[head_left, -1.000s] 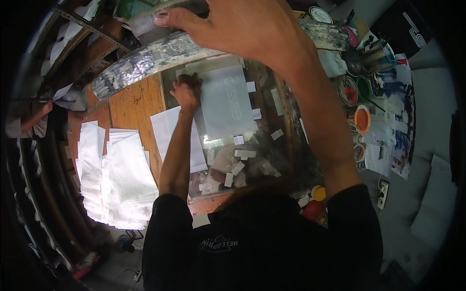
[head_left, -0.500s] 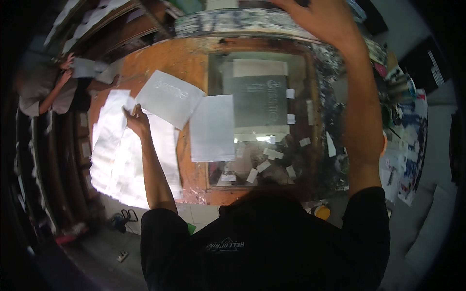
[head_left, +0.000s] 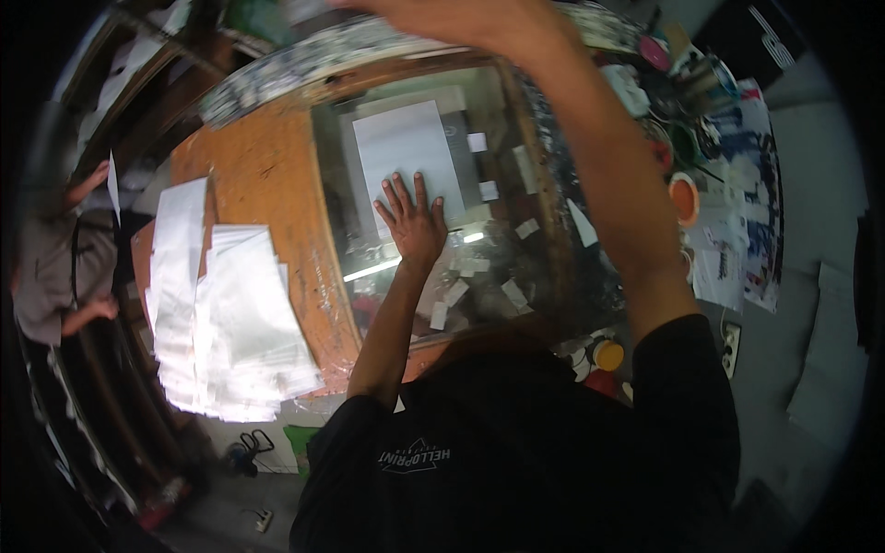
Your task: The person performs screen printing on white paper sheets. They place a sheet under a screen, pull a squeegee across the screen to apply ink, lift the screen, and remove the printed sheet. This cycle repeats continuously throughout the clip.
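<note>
My left hand (head_left: 415, 221) lies open, fingers spread flat, on the lower part of a plain white sheet (head_left: 406, 138). That sheet rests on a glass panel (head_left: 387, 267) set in a worn wooden frame, over a grey rectangle with faint lettering that shows at its right side. My right arm reaches up across the picture. My right hand (head_left: 442, 17) is at the top edge, its fingers cut off and blurred, so what it holds, if anything, cannot be made out.
A fanned stack of white sheets (head_left: 244, 313) covers the table's left end. Small white paper pieces (head_left: 456, 292) lie on the glass. Pots and an orange-topped container (head_left: 683, 198) stand at the right. At the far left another person (head_left: 55, 267) holds a sheet (head_left: 114, 189).
My left hand has moved right from the stack onto the glass, where the white sheet now lies. The lettered sheet is gone from the table. My right hand has shifted left along the top.
</note>
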Tool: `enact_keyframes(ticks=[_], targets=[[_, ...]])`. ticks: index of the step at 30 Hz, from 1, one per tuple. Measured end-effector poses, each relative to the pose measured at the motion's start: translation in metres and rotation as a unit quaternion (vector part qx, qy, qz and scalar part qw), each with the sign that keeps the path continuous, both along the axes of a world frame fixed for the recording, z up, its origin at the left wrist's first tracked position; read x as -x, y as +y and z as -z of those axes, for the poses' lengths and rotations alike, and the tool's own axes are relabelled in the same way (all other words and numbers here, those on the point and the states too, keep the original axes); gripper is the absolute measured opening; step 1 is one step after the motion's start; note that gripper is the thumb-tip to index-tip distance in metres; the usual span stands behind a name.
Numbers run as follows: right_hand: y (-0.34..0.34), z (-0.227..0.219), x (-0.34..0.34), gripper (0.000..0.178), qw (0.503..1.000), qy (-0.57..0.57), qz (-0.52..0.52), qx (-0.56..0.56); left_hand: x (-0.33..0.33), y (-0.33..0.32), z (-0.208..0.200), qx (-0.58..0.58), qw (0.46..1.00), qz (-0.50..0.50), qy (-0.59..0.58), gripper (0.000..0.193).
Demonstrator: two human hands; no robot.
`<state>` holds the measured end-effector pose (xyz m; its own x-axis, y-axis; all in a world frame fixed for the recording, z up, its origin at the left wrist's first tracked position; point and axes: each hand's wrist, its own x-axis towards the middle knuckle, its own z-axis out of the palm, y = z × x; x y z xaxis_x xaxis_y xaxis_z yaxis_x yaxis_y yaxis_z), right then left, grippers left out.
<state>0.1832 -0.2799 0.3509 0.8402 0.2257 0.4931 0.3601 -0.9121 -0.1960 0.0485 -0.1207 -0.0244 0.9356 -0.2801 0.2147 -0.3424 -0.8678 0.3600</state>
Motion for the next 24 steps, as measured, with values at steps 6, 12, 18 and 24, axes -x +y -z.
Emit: enact_keyframes(ticks=[6, 12, 18, 24], targets=[[-0.007, -0.021, -0.007, 0.026, 0.995, 0.083, -0.055, -0.030, 0.010, -0.041, -0.008, 0.077, 0.995, 0.034, 0.058, 0.060], [-0.028, 0.001, -0.002, 0.023, 0.997, -0.008, -0.045, -0.060, 0.025, -0.033, -0.011, -0.025, 0.998, 0.026, 0.059, 0.056], [-0.026, -0.005, -0.001, 0.023, 0.980, 0.137, -0.084, -0.115, 0.043, -0.023, -0.005, -0.015, 0.999, 0.024, 0.045, 0.054], [-0.011, 0.000, -0.007, 0.034, 0.990, 0.106, -0.045, -0.087, 0.041, -0.018, -0.011, 0.012, 0.999, 0.030, 0.043, 0.052]])
